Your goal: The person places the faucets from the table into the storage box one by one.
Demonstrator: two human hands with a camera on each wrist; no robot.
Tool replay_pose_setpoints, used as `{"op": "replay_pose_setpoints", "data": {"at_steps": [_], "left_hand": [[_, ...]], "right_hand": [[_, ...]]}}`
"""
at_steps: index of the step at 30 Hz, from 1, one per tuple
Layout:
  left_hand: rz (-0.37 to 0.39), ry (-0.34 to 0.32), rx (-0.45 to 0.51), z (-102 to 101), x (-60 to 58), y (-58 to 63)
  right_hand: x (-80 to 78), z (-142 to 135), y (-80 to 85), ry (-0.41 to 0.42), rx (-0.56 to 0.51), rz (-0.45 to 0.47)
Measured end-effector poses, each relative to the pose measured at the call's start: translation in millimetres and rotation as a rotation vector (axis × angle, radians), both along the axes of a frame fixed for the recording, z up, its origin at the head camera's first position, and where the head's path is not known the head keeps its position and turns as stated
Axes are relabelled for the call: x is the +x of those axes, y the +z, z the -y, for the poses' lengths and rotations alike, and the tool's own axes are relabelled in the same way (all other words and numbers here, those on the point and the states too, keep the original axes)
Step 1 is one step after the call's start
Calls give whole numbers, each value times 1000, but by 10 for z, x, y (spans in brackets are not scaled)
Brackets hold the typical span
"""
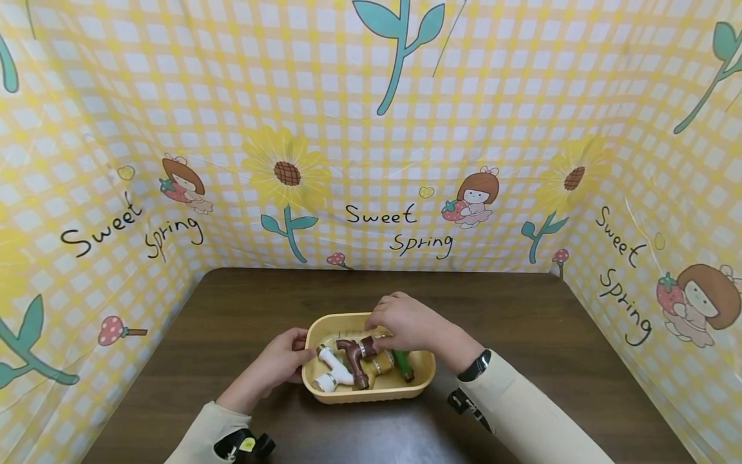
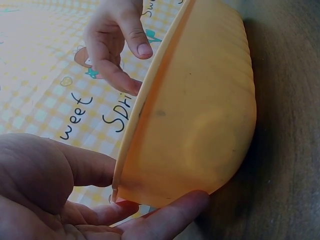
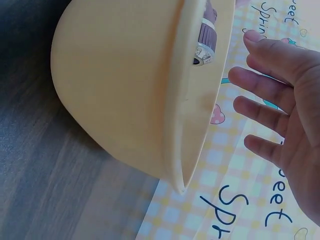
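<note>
A yellow plastic basin stands on the table, holding several plastic taps. Inside lie a white tap at the left, a brown tap across the middle, a yellow tap partly under it, and something green, partly hidden, at the right. My left hand grips the basin's left end, thumb at the rim and fingers against the outer wall. Above the basin's far right side hovers my right hand; in the right wrist view its fingers are apart and hold nothing.
The dark wooden table extends around the basin. A yellow checked cloth with printed flowers and lettering encloses the back and both sides. A black band circles the right wrist, and small black devices sit by both sleeves.
</note>
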State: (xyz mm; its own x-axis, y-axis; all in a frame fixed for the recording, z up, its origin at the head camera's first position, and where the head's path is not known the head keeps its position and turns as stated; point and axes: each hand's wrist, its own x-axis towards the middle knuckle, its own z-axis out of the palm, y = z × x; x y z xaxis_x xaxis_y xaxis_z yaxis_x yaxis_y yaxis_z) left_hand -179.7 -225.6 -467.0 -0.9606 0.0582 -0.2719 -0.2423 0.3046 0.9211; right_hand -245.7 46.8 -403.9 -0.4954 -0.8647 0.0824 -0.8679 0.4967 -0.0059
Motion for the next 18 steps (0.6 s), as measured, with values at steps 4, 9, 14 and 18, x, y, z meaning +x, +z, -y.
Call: {"op": "replay_pose_setpoints", "data": {"at_steps": [4, 9, 14, 18], "left_hand": [[-4, -2, 11, -1, 1, 0], [-7, -4, 17, -6, -2, -2], [-8, -2, 25, -8, -4, -3], [-5, 1, 34, -6, 1, 0]], "right_hand": [[-3, -41, -17, 4, -17, 8], [-15, -109, -46, -3, -39, 1], [-15, -169, -50, -20, -45, -14], [-14, -206, -57, -33, -42, -29]]}}
